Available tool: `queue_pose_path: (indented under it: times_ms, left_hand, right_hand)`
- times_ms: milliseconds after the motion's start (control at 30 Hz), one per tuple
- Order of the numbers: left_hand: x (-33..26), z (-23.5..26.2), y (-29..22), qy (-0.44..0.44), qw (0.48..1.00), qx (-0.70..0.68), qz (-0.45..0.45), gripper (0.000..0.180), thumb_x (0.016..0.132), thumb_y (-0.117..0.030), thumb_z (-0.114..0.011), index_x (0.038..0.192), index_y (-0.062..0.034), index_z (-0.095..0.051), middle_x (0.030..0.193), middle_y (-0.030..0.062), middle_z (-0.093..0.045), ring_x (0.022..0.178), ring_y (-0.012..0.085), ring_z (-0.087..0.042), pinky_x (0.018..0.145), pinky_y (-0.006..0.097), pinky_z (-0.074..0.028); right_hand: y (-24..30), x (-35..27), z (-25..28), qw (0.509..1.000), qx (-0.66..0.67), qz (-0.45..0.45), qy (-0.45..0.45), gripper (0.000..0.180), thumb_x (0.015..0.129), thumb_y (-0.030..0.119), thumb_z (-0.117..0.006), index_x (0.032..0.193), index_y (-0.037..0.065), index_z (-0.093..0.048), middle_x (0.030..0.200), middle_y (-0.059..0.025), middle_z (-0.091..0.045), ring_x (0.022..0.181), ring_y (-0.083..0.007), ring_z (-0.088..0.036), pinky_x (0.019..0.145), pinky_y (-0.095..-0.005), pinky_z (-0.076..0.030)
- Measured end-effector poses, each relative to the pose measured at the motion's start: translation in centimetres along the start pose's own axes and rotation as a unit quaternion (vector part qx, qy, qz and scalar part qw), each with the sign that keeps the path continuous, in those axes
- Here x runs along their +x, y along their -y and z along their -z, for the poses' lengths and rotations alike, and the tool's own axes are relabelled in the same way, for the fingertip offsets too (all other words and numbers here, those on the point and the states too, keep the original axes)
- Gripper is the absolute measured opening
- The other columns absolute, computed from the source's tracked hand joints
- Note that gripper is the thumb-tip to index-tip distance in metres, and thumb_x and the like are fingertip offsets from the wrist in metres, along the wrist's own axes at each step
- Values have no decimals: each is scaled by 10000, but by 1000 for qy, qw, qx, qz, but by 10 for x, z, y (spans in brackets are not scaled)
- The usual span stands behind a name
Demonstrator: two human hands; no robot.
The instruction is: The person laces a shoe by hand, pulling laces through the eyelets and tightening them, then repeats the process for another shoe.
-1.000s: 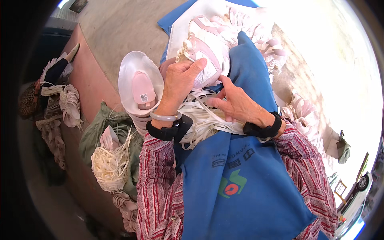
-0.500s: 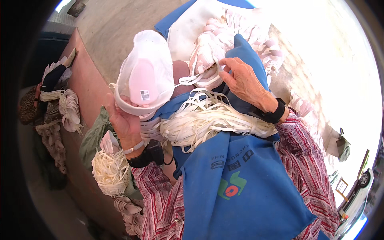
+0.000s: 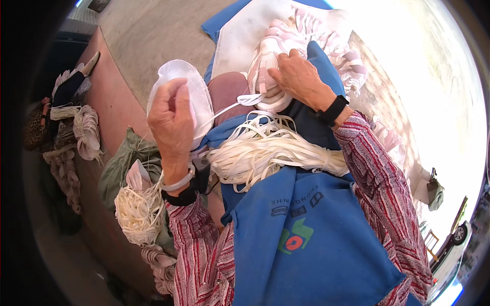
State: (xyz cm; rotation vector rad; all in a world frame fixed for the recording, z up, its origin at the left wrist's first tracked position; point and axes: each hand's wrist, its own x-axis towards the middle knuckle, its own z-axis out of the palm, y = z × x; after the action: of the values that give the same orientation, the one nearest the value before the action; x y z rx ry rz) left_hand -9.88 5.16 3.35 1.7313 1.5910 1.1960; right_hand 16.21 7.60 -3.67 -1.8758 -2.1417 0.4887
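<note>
My left hand (image 3: pixel 171 120) is raised at the left, fingers curled and thumb pressed in, in front of a white shoe upper (image 3: pixel 203 104). What its fingers hold is hidden. A white shoelace (image 3: pixel 227 108) stretches from a knotted part beside a pink and white sneaker (image 3: pixel 265 64) toward this hand. My right hand (image 3: pixel 298 76) is closed over the sneaker's right side, thumb against it. Across my lap lies a thick bundle of cream laces (image 3: pixel 275 153), on the blue apron (image 3: pixel 311 229).
Several pink and white shoes (image 3: pixel 332 48) sit in a row on a white sheet (image 3: pixel 235 41) beyond the sneaker. Left are a green sack (image 3: pixel 125 160), a heap of laces (image 3: pixel 138 217) and another person (image 3: pixel 66 102). A car (image 3: pixel 459 239) stands far right.
My left hand has risen from beneath the shoe upper and turned its back to view. The upper has tilted, hiding its pink insole. My right hand has shifted slightly up and left onto the sneaker.
</note>
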Motion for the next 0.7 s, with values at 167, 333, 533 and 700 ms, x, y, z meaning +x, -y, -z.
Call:
queue_pose_path:
  times_ms: [167, 333, 533, 700]
  left_hand:
    - [18, -95, 21, 259, 935, 232, -76, 293, 898, -175, -574, 1088, 47, -590, 910, 261, -662, 843, 402, -648, 754, 449, -505]
    - [39, -128, 16, 396, 858, 327, -24, 264, 857, -165, -533, 961, 77, -556, 852, 333, -636, 833, 476, -632, 766, 530, -494]
    - [7, -116, 3, 356, 884, 303, -7, 312, 836, -93, -524, 1094, 57, -434, 811, 354, -618, 782, 522, -610, 708, 594, -474]
    - [-7, -113, 0, 330, 895, 299, 24, 393, 842, -77, -506, 1186, 59, -377, 793, 351, -614, 772, 526, -604, 713, 596, -466]
  right_hand:
    - [6, 0, -2, 990, -110, 58, 72, 272, 847, 115, -593, 1018, -96, -601, 982, -260, -595, 861, -392, -664, 724, -397, -573]
    - [-5, -12, -9, 1000, 1, -10, 0, 299, 829, 62, -580, 1054, -127, -527, 969, -296, -575, 805, -376, -676, 679, -378, -585]
    - [-4, -34, -6, 998, 57, 7, 0, 328, 834, 18, -538, 1125, -105, -448, 985, -276, -555, 759, -367, -674, 645, -370, -576]
    - [1, -40, -9, 994, 100, 30, -14, 338, 822, 16, -567, 1110, -99, -433, 978, -256, -550, 758, -351, -682, 601, -345, -571]
